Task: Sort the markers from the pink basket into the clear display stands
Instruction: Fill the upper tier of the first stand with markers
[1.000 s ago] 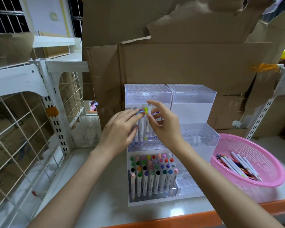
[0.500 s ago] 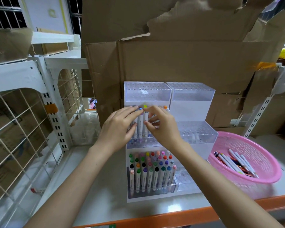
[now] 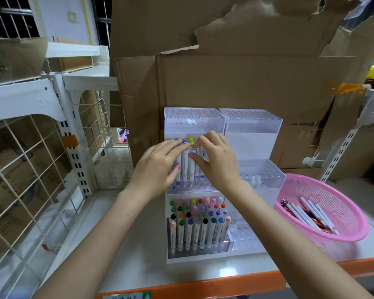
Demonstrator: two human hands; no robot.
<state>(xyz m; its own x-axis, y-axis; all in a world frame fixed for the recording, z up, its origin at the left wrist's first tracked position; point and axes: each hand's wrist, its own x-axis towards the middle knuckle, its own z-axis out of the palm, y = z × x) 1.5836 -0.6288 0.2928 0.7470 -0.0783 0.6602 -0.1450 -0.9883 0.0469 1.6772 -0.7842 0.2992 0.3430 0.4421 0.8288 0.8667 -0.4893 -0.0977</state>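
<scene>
Both hands meet at the middle tier of the left clear display stand [image 3: 194, 123]. The right hand [image 3: 216, 161] pinches a yellow-capped marker [image 3: 190, 172] between thumb and forefinger. The left hand [image 3: 158, 167] lays straight fingers on the neighbouring caps. The pink basket [image 3: 333, 195], with loose markers [image 3: 307, 214] inside, sits to the right near the shelf's orange edge [image 3: 225, 285].

Mid-frame, both hands covered most of the markers standing in the middle tier [image 3: 190, 187] of the clear display stand: the left hand [image 3: 158, 167] lay across their left side, and the right hand [image 3: 216, 160], pinching the yellow-capped marker [image 3: 191, 145], hid those behind it, so their number and cap colours could not be told. Both forearms ran off the bottom edge. Print on the front-row markers [image 3: 194, 231] was too small to read. The label [image 3: 127, 296] at the bottom edge was cut off. In the pink basket [image 3: 341, 203] the lower markers lay hidden.
</scene>
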